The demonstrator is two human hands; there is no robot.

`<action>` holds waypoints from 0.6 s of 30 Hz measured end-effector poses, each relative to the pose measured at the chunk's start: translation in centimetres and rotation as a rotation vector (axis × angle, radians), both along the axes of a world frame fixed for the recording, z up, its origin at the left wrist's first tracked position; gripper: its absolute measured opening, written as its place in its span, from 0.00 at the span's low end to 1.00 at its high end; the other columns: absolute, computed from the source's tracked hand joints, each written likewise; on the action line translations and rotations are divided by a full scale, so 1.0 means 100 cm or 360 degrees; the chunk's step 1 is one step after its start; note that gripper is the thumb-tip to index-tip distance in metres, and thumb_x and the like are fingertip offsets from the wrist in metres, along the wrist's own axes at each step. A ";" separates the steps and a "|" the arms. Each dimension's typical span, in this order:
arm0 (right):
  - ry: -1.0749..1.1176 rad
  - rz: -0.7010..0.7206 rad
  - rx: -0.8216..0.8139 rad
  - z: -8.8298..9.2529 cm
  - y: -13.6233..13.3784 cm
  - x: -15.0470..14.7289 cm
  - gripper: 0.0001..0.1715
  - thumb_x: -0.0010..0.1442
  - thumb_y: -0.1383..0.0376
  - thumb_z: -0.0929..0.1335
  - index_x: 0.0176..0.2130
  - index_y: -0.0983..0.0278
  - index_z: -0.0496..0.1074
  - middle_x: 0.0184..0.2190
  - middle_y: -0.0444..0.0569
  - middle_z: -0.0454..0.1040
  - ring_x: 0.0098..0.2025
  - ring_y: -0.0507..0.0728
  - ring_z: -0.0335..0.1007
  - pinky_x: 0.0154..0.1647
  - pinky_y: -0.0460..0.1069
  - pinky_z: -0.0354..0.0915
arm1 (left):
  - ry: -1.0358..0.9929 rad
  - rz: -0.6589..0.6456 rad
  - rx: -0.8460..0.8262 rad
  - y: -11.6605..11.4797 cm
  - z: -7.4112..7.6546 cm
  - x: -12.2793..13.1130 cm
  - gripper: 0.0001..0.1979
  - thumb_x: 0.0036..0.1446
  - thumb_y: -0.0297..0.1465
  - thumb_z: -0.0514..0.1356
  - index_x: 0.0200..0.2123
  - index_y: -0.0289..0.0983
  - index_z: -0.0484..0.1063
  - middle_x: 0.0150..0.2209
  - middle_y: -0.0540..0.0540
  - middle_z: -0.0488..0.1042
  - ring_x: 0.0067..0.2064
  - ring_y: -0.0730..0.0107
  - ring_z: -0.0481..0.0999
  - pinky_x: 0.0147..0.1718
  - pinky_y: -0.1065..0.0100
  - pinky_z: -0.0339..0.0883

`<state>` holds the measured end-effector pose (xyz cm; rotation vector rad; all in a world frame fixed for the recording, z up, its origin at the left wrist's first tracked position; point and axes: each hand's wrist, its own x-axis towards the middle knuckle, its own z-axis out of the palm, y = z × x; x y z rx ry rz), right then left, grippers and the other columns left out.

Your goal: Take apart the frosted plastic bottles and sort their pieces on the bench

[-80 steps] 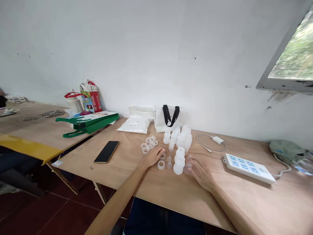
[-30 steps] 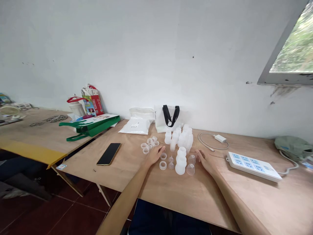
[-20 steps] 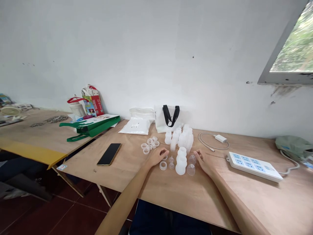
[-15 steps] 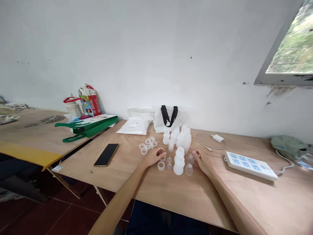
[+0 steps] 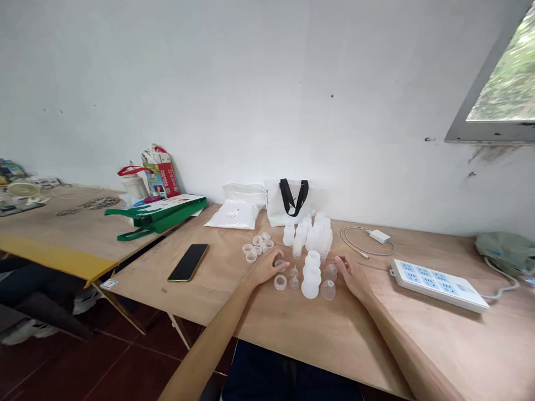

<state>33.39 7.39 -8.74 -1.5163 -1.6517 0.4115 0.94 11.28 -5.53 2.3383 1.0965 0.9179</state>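
White bottles [image 5: 311, 274] are standing on the table [image 5: 284, 323].
Left of them, the left hand [image 5: 267, 268] is resting with fingers curled over the far ring [image 5: 282, 268]; whether gripping it, I cannot tell. The near ring [image 5: 276, 283] is lying beside it. Right of them, the right hand [image 5: 351, 273] is resting, fingers loosely open, beside two clear domes [image 5: 328, 289].

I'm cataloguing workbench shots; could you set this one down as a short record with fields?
Left grip: at a clear ring pair, over the farther one; firm hold unclear
Right grip: beside clear domed caps; contact unclear
Between: white bottles in a row, small clear pieces
Behind: more bottles, white bag with black handles
Left side: phone, lying flat
Right side: power strip
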 end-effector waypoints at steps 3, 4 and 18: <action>-0.0002 0.0004 -0.0011 -0.001 0.001 0.001 0.29 0.67 0.41 0.56 0.43 0.59 0.71 0.40 0.51 0.79 0.40 0.61 0.74 0.41 0.55 0.66 | -0.0029 0.0061 0.0103 -0.006 0.001 0.001 0.15 0.67 0.43 0.55 0.35 0.38 0.69 0.35 0.50 0.71 0.35 0.69 0.69 0.36 0.68 0.62; -0.0007 0.0006 -0.0009 -0.001 0.001 0.001 0.29 0.67 0.42 0.56 0.43 0.59 0.71 0.40 0.50 0.79 0.40 0.61 0.73 0.42 0.55 0.66 | -0.0017 0.0037 0.0148 -0.008 0.002 0.002 0.15 0.68 0.43 0.55 0.34 0.38 0.69 0.35 0.50 0.71 0.36 0.69 0.69 0.37 0.67 0.62; 0.0005 -0.0015 -0.0003 0.001 -0.003 -0.003 0.29 0.67 0.42 0.56 0.46 0.59 0.72 0.41 0.51 0.79 0.40 0.61 0.73 0.43 0.56 0.67 | 0.0426 -0.0278 0.0396 -0.029 0.001 0.012 0.14 0.63 0.44 0.61 0.39 0.39 0.75 0.37 0.49 0.76 0.39 0.66 0.73 0.43 0.66 0.61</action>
